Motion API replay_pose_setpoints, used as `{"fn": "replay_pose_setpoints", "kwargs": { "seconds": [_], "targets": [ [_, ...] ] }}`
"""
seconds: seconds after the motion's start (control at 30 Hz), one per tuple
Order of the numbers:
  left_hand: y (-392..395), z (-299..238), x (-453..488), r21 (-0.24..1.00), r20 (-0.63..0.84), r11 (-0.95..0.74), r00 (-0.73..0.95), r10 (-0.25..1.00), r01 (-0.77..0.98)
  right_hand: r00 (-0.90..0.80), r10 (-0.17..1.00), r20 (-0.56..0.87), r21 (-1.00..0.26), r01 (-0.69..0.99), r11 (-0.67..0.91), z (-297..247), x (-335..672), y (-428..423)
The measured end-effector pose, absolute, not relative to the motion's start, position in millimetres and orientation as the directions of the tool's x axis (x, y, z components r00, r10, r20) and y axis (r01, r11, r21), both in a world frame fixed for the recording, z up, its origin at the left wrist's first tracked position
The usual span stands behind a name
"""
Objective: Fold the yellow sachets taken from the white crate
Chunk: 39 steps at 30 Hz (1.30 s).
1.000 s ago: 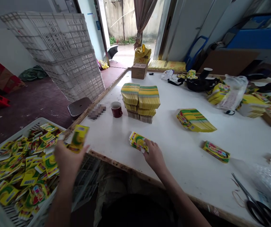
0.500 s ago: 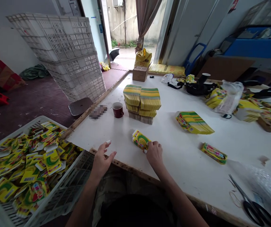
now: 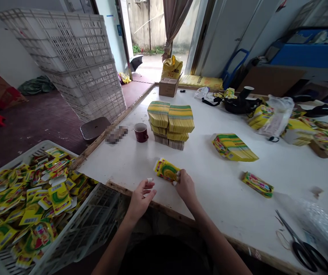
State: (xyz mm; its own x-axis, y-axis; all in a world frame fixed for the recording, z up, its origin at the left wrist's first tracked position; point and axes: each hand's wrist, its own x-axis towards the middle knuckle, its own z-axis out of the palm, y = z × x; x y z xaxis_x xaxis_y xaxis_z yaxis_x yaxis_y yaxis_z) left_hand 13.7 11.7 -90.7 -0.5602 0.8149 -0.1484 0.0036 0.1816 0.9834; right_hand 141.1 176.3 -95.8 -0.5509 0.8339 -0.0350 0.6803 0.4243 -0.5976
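Note:
Over the white table near its front edge, my right hand (image 3: 185, 187) pinches the right end of a yellow-and-green printed packet (image 3: 166, 170), which looks like a small flat carton or a thin pile of them. To its left, my left hand (image 3: 141, 198) holds nothing; its fingers are apart and a white cover sits on one fingertip. Behind the packet stands a tall block of stacked yellow cartons (image 3: 171, 124). Further right lie a slanted row of the same cartons (image 3: 234, 147) and a small bundle (image 3: 258, 184).
A dark red mug (image 3: 141, 133) stands left of the stacked block. Black-handled scissors (image 3: 301, 244) and clear plastic wrap (image 3: 321, 221) lie at the right front. At the left, a crate (image 3: 45, 147) is full of loose cartons. White crates (image 3: 75, 57) are stacked behind it.
My left hand has moved right, closer to the packet. My right hand still grips the packet, which has shifted slightly left and turned a little flatter. The view has moved slightly.

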Motion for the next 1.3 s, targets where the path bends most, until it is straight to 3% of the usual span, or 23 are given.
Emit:
{"fn": "replay_pose_setpoints", "kwargs": {
  "seconds": [0.1,0.17,0.23,0.3,0.4,0.6,0.67,0.73,0.8,0.87,0.97,1.1,1.17,1.23,1.3],
  "targets": [
    [22.9,-93.7,23.8,0.971,-0.217,0.116,-0.562,0.798,-0.211,-0.630,0.773,-0.073,-0.778,0.521,0.351,-90.2,142.8,173.5],
    [31.9,-87.6,29.2,0.935,-0.208,-0.017,-0.585,0.784,-0.354,-0.723,0.689,-0.060,-0.928,0.294,0.228,-84.7,142.2,163.6],
    [41.3,-76.4,33.1,0.839,-0.186,-0.197,-0.607,0.773,-0.508,-0.798,0.601,-0.029,-0.992,0.098,0.083,-77.1,140.1,148.6],
    [49.0,-65.1,35.1,0.749,-0.169,-0.343,-0.663,0.729,-0.567,-0.824,0.566,-0.026,-0.999,0.043,0.017,-67.1,137.3,132.3],
    [53.3,-58.3,35.3,0.783,-0.109,-0.440,-0.793,0.599,-0.440,-0.792,0.609,-0.024,-1.000,0.025,-0.006,-51.3,133.5,112.2],
    [43.4,-63.2,36.3,0.863,0.037,-0.461,-0.884,0.466,-0.207,-0.692,0.710,0.128,-0.974,0.046,0.220,-42.2,125.5,95.7],
    [42.4,-57.9,36.0,0.819,0.014,-0.499,-0.860,0.511,-0.283,-0.754,0.656,0.035,-0.999,-0.023,0.027,-43.9,122.7,94.8],
    [44.0,-50.8,33.7,0.717,-0.046,-0.558,-0.827,0.560,-0.418,-0.850,0.526,-0.039,-0.973,-0.088,-0.214,-44.2,120.8,93.3],
    [47.0,-46.3,30.0,0.596,-0.113,-0.623,-0.821,0.560,-0.506,-0.892,0.452,-0.031,-0.955,-0.107,-0.277,-42.6,120.1,90.2],
    [49.0,-46.1,26.4,0.542,-0.198,-0.655,-0.838,0.509,-0.526,-0.897,0.442,-0.006,-0.975,-0.093,-0.200,-40.8,120.1,87.1],
    [47.4,-51.1,25.8,0.635,-0.270,-0.578,-0.848,0.455,-0.513,-0.882,0.470,-0.014,-0.995,-0.032,-0.091,-41.7,119.7,89.3],
    [38.8,-58.4,31.6,0.807,-0.124,-0.427,-0.824,0.553,-0.408,-0.816,0.577,0.015,-1.000,-0.020,-0.002,-50.3,120.2,107.9],
    [33.2,-61.7,29.9,0.861,-0.120,-0.349,-0.815,0.568,-0.370,-0.783,0.620,0.047,-0.997,0.003,0.080,-55.1,122.4,119.2],
    [25.6,-62.5,20.1,0.894,-0.153,-0.264,-0.801,0.579,-0.362,-0.753,0.651,0.100,-0.977,0.050,0.208,-57.5,126.7,129.4],
    [15.1,-57.8,2.4,0.928,-0.093,-0.222,-0.762,0.641,-0.300,-0.736,0.635,0.234,-0.915,0.053,0.400,-55.4,133.1,138.2]
  ]
}}
